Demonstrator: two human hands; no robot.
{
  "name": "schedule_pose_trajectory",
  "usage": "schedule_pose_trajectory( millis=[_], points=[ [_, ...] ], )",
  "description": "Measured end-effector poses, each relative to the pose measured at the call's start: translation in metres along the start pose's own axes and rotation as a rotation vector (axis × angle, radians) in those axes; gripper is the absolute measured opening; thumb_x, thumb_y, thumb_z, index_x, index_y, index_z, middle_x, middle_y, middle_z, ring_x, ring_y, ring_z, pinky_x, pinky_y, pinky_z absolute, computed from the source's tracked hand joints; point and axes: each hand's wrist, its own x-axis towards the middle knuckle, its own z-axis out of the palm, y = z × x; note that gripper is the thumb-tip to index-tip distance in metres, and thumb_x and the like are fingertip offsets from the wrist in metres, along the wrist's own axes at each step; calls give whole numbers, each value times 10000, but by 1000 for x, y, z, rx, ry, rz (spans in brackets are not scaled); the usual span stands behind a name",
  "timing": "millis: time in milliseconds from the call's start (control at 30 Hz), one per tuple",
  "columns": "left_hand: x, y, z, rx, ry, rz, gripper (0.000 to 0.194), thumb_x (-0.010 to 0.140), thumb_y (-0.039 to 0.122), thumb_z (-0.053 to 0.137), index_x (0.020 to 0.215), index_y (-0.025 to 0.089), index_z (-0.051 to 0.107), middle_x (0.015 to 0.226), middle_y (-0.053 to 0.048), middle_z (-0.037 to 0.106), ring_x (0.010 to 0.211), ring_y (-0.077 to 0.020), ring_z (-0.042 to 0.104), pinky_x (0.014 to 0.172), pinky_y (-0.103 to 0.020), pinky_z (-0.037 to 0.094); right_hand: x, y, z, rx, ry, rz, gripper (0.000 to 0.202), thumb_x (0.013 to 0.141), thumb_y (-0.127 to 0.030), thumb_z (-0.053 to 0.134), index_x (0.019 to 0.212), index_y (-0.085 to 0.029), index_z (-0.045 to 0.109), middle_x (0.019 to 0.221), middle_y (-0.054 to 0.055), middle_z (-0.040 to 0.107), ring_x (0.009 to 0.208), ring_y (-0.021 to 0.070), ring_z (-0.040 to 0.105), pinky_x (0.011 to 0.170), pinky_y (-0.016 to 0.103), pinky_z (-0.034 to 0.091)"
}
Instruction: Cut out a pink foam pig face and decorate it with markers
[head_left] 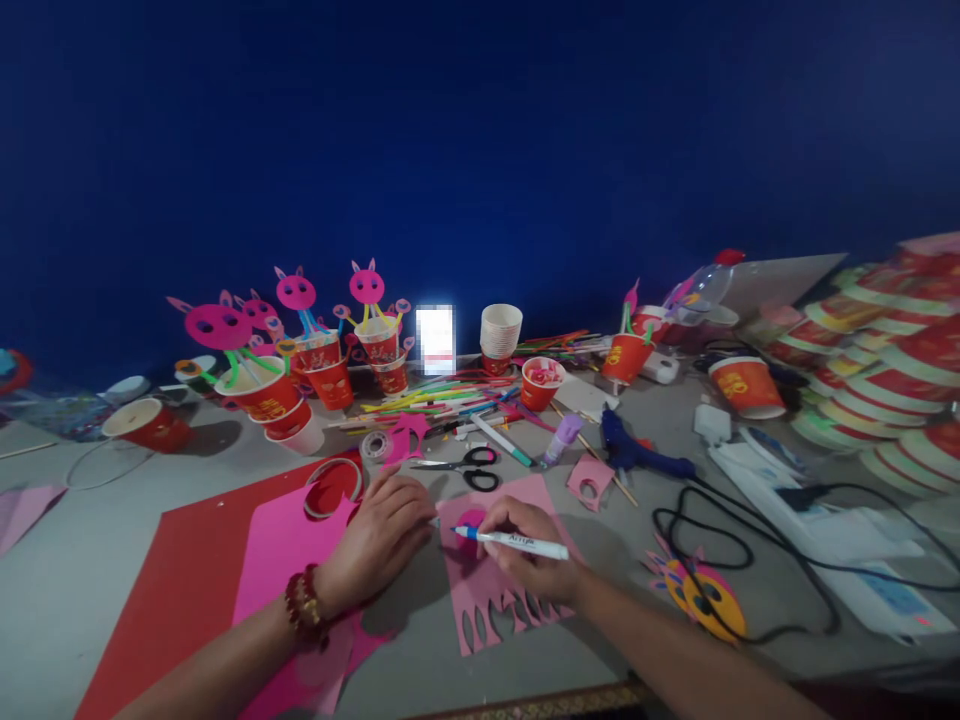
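A white acrylic marker (529, 545) with a blue tip is gripped in my right hand (517, 540). Its tip points left, over a small magenta paper circle (469, 530) lying on a pink sheet (480, 595) with a scalloped cut along its near edge. My left hand (386, 530) is closed just left of that sheet, knuckles up, with a small pale tip at its fingers that I cannot identify. Under the left wrist lie bright pink paper (277, 560) and a red sheet (157, 590). Black-handled scissors (476, 468) rest beyond both hands.
A blue glue gun (637, 450) lies at right, its black cord (750, 520) looping past a yellow paper face (709, 600). Red paper cups (330, 385) with pink animal figures stand behind at left. Coloured sticks (442, 395) lie mid-table; stacked cups (892, 360) crowd the right.
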Motion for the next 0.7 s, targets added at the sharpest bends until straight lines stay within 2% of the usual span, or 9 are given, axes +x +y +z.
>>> schedule_pose_trajectory(
  millis=[267,400,533,600,700],
  points=[
    [11,24,-3,-113,-28,16,122,956,184,499,1015,218,600,957,-21,691,1039,-185,591,1132,-480,273,-2,2,0,-64,-24,-13,89,838,-180,538,893,-223,593,712,-2,664,604,152,604,589,252,459],
    [16,34,-3,-168,-57,20,127,968,190,467,1021,205,581,962,-32,670,976,-174,599,1107,-433,329,-3,-4,-3,-57,-24,-98,93,851,-199,512,877,-217,600,735,11,655,638,157,600,611,259,458],
    [20,38,-1,-167,-155,-67,173,999,257,428,1063,199,578,994,-56,658,961,-193,602,906,-337,465,-3,-9,-8,0,9,-106,111,873,-219,518,886,-207,627,754,24,673,679,168,623,646,271,474],
    [21,39,-1,-143,-243,-103,220,1016,285,385,1061,198,583,964,-58,657,903,-196,610,791,-298,475,-4,-11,-9,58,10,-80,122,870,-223,527,877,-199,647,754,24,674,677,167,627,649,271,477],
    [22,46,-2,-95,-334,-105,280,1030,300,324,991,189,578,900,-54,645,822,-191,603,726,-279,451,-7,-12,-6,168,13,-16,156,861,-220,527,839,-195,680,739,17,667,665,159,609,637,261,469]
  ],
)
